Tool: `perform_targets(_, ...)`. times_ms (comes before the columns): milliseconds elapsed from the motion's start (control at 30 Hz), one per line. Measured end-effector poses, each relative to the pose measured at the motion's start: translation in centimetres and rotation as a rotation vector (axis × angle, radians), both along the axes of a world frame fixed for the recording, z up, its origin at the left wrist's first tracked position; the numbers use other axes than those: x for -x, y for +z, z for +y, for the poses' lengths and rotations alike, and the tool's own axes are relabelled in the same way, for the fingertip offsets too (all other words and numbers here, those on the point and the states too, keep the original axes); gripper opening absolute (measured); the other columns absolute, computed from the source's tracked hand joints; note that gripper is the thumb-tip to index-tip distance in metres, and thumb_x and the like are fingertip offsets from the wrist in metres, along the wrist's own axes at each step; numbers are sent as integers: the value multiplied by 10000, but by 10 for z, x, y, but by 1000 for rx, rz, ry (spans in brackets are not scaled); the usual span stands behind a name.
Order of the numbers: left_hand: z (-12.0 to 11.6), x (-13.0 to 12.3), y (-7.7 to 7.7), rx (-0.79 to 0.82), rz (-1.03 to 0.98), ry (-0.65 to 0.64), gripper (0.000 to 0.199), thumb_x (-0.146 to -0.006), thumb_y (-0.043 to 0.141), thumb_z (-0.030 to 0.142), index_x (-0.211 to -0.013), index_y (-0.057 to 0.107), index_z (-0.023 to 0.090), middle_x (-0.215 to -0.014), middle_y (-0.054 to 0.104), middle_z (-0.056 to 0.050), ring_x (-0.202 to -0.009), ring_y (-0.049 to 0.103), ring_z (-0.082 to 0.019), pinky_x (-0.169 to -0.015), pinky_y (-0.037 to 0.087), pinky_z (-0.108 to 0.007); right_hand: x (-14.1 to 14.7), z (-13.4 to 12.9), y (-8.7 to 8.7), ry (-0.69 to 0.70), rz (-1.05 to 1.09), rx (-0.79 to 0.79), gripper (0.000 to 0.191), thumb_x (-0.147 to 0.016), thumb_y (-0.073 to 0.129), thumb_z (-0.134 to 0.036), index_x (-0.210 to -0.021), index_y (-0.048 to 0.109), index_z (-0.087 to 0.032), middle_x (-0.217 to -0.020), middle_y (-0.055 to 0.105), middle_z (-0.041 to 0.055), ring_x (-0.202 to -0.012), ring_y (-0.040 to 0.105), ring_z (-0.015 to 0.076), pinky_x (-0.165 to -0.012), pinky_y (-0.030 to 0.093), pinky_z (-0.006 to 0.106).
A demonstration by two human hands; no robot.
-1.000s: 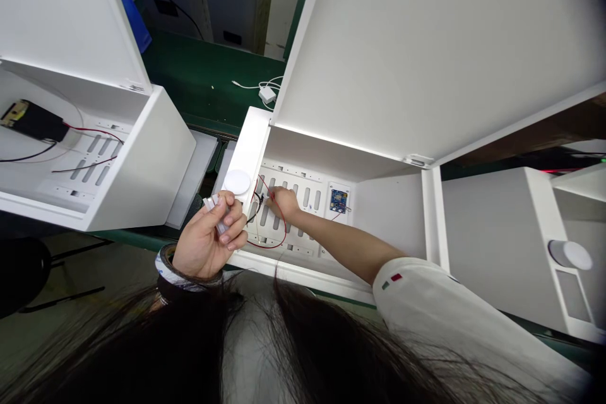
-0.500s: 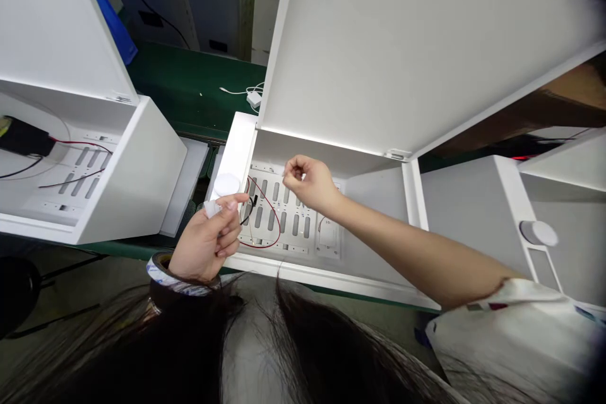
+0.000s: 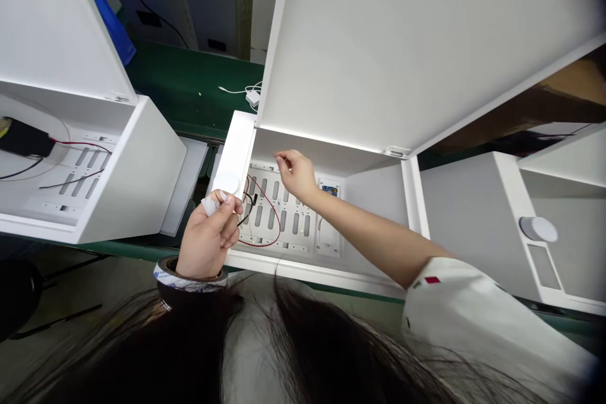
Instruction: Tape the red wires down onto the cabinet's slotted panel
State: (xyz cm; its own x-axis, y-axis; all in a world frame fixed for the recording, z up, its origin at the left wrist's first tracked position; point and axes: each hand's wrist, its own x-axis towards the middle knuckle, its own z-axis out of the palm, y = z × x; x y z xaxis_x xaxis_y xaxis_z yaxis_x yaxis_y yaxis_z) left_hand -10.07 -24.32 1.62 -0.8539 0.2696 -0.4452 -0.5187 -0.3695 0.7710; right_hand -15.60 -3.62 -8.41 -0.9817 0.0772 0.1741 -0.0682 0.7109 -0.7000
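My left hand (image 3: 207,237) is closed, thumb against fingers, on a small whitish translucent piece of film (image 3: 209,205). It is beside a white round knob (image 3: 227,183) on the near-left rim of an open white metal box (image 3: 379,202). A roll of tape (image 3: 189,281) hangs around my left wrist. Over the inside of the box, my right hand (image 3: 298,175) has thumb and fingertips drawn together; whatever they may hold is too small to make out. Under it lie a slotted base plate (image 3: 277,214) and a red wire (image 3: 279,227). A blue circuit board (image 3: 330,190) shows beyond my right forearm.
The box's raised lid (image 3: 407,44) stands behind my hands. Another open white box (image 3: 137,177) with a black wired part (image 3: 26,137) is at left, and a third box (image 3: 473,214) at right. A white cable with an adapter (image 3: 252,98) lies on the green bench (image 3: 199,85).
My right hand has shifted slightly left and up, uncovering the blue board. My left hand's index finger has curled in, and the hand has moved slightly right at the wrist.
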Motion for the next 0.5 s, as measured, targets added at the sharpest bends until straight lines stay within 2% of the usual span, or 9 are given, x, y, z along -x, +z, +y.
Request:
perform_targets(33, 0, -1, 0, -6, 7, -3, 173, -840, 540, 288, -756, 474, 153, -760, 515, 26, -370, 228, 12, -362, 166, -181, 3, 9, -20, 47, -85, -152, 314, -892, 360, -199, -1026, 637, -136, -954, 625, 107, -839, 538, 183, -772, 421, 338)
perform_targets(100, -1, -2, -1, -21, 9, 4, 173, -841, 538, 290, -753, 471, 156, -789, 517, 29, -370, 234, 15, -362, 171, -179, 1, 18, -57, 301, -216, -413, 347, -877, 365, -145, -1110, 621, -123, -960, 617, 130, -900, 524, 212, -811, 392, 353)
perform_targets(167, 0, -2, -1, -33, -1, 10, 169, -836, 545, 282, -751, 468, 159, -806, 521, 32, -370, 240, 18, -363, 188, -175, -12, 18, -85, 552, -259, -576, 384, -888, 374, -170, -1229, 550, -171, -970, 604, 122, -938, 500, 232, -815, 371, 366)
perform_targets(200, 0, -2, -1, -35, -6, 11, 168, -832, 550, 278, -749, 466, 159, -813, 528, 30, -369, 241, 18, -363, 195, -174, -19, 14, -95, 633, -246, -623, 403, -902, 363, -195, -1281, 499, -203, -1006, 590, 120, -960, 486, 238, -819, 362, 371)
perform_targets(267, 0, -2, -1, -35, -9, 6, 164, -826, 557, 271, -750, 467, 156, -840, 552, 15, -368, 244, 20, -362, 205, -173, -33, 6, -109, 714, -198, -681, 428, -922, 332, -236, -1342, 416, -249, -1086, 552, 122, -992, 462, 241, -827, 347, 377)
perform_targets(333, -1, -1, -2, -32, -9, -4, 157, -832, 546, 263, -753, 467, 154, -851, 570, 1, -363, 239, 22, -360, 202, -173, -41, -1, -117, 728, -171, -721, 436, -926, 323, -252, -1357, 385, -252, -1134, 519, 133, -1010, 444, 243, -831, 337, 377)
perform_targets(500, -3, 2, -2, -45, -33, -7, 149, -852, 514, 248, -747, 456, 159, -756, 547, 19, -347, 221, 17, -360, 173, -178, -41, -1, -122, 757, -157, -804, 463, -891, 380, -206, -1354, 380, -216, -1171, 492, 151, -1032, 420, 251, -831, 325, 375)
